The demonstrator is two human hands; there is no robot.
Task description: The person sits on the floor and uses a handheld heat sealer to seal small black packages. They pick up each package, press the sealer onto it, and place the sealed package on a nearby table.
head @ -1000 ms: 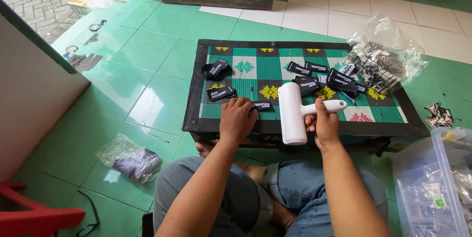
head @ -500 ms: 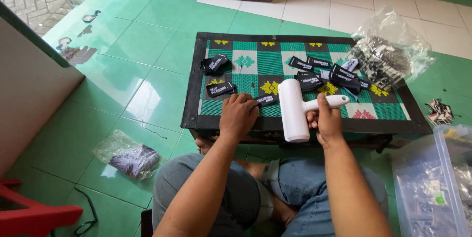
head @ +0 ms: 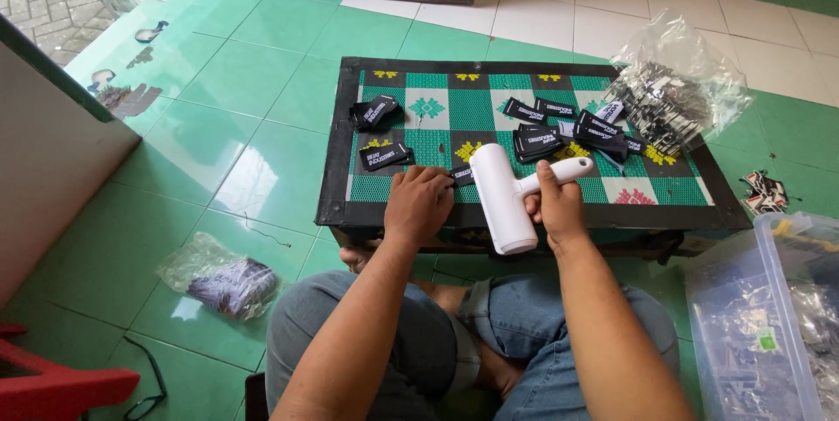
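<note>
A: What is being held at the table [head: 336, 185]?

B: A smooth white roller [head: 502, 198], cylinder-shaped and looking like plastic, is being grasped by its rounded white handle [head: 572, 169]; the right hand [head: 553, 204] is being kept clenched around that handle. The roller is being held over the table's near edge, close to the body.

A: And the other hand?

B: The left hand [head: 419, 203] is being pressed, fingers curled, onto a small black label [head: 461, 175] lying flat on the woven green-and-white mat. Whether the label is actually being gripped cannot be told.

A: How many labels are being counted?

B: Two small groups are being seen at the left, one label stack [head: 374, 112] further back and one label pair [head: 385, 156] nearer. A loose label pile [head: 568, 128] of roughly eight is being seen at the right; an exact number cannot be told. A crinkled clear plastic bag [head: 677, 93] is being rested on the far right corner.

A: What is being changed since a second ago?

B: Hardly anything; the roller is being held in much the same place, tilted only slightly differently.
</note>
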